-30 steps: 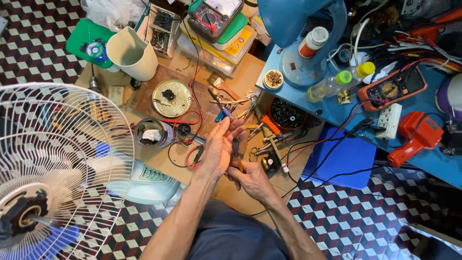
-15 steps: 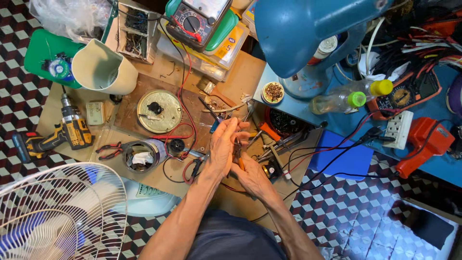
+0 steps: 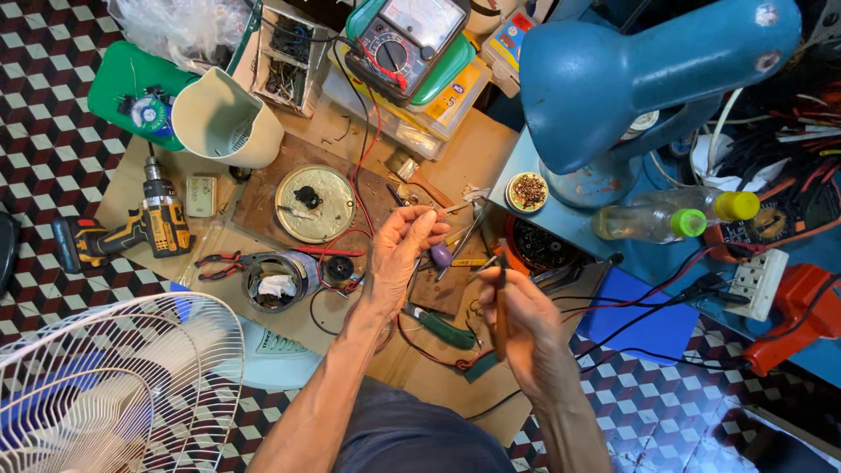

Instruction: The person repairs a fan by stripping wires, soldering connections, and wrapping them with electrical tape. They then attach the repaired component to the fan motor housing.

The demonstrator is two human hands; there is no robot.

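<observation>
At the board's centre, a thin wire (image 3: pixel 435 210) is pinched by the left hand (image 3: pixel 405 250) at twelve o'clock of the soldering iron (image 3: pixel 501 302) gripped in the right hand (image 3: pixel 524 326); no joint is made yet.

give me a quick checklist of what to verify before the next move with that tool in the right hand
1. Right hand has a firm grip on the dark slim tool: ok, fingers wrap the handle.
2. Left hand holds the thin wire piece: ok, pinched at the fingertips.
3. Tool tip apart from the left fingers: ok, a clear gap shows.
4. Tool cord free of snags: cannot tell, red and black wires cross nearby.
5. Whether the tool is powered: cannot tell.
6. Work spot uncluttered: not ok, pliers and loose parts crowd the cardboard.
</observation>
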